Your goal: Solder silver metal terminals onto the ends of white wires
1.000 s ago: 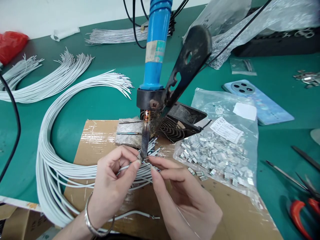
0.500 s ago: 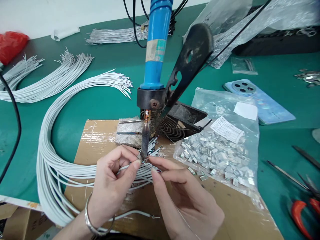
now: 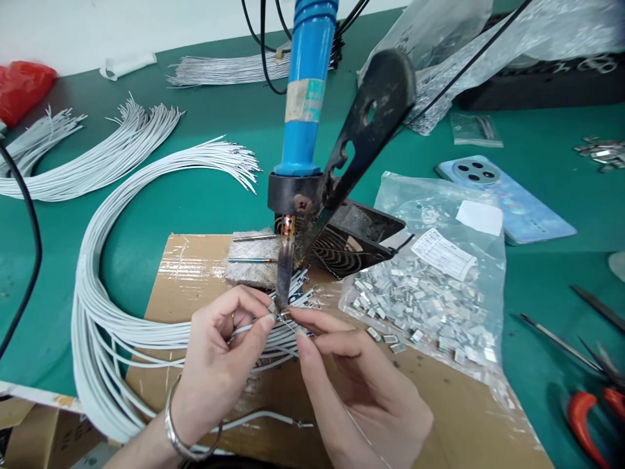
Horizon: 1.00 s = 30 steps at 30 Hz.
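Observation:
My left hand (image 3: 219, 365) pinches the ends of several white insulated wires (image 3: 263, 342) between thumb and fingertips, with a metal bangle (image 3: 180, 430) on its wrist. My right hand (image 3: 356, 371) holds a thin silvery wire (image 3: 364, 430) between its fingertips, close to my left thumb. The blue-handled soldering iron (image 3: 307, 85) hangs in a black stand (image 3: 366, 124), and its metal tip (image 3: 284, 280) comes down just above the pinched wire ends. A large white wire bundle (image 3: 97, 312) curves away to the left of my hands.
Under my hands lies taped cardboard (image 3: 195, 280) holding a block of steel wool (image 3: 249, 260). A plastic bag of metal clips (image 3: 420, 299) sits on the right, beyond it a phone (image 3: 508, 202). Red-handled pliers (image 3: 586, 417) lie at the lower right, and more wire bundles (image 3: 97, 156) cross the green mat (image 3: 161, 208).
My hands have shifted only slightly, and the iron tip remains just above the pinched wire ends.

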{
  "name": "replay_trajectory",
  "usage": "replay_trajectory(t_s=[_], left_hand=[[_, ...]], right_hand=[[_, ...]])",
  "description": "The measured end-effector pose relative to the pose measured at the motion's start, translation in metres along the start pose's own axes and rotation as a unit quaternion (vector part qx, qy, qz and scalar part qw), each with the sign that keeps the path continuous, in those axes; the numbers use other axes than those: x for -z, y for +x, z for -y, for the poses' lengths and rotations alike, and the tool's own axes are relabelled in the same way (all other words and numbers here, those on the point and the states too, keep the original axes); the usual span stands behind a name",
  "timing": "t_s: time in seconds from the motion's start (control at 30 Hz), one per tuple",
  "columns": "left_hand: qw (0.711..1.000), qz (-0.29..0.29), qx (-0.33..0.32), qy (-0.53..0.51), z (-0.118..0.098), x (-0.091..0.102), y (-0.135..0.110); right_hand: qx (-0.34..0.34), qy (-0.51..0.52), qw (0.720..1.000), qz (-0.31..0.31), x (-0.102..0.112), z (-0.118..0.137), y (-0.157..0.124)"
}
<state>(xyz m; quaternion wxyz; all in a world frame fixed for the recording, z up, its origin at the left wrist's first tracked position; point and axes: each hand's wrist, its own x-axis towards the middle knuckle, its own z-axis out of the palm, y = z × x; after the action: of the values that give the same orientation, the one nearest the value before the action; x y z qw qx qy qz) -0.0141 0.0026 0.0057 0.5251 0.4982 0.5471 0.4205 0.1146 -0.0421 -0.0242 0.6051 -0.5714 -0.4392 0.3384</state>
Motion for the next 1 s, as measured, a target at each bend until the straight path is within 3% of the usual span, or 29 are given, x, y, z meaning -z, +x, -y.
replay_trajectory(t_s=[0.23, 0.4, 0.5, 0.63, 1.0], left_hand=[[1.000, 0.002, 0.014, -0.010, 0.001, 0.000, -0.002], [0.998, 0.028, 0.050, -0.021, 0.007, 0.006, -0.013], [0.997, 0.041, 0.060, -0.023, 0.010, 0.010, -0.021], [0.995, 0.060, 0.074, -0.011, 0.011, 0.013, -0.028], [0.994, 0.085, 0.062, -0.010, 0.012, 0.016, -0.039]], right_hand=[[-0.009, -0.001, 1.000, -0.003, 0.001, 0.001, 0.000], [-0.075, -0.056, 0.995, -0.047, 0.004, 0.001, 0.001], [-0.070, -0.109, 0.991, 0.027, 0.008, -0.001, 0.001], [-0.046, -0.070, 0.990, 0.114, 0.011, -0.002, -0.002], [-0.024, -0.043, 0.993, 0.106, 0.014, -0.002, -0.009]])
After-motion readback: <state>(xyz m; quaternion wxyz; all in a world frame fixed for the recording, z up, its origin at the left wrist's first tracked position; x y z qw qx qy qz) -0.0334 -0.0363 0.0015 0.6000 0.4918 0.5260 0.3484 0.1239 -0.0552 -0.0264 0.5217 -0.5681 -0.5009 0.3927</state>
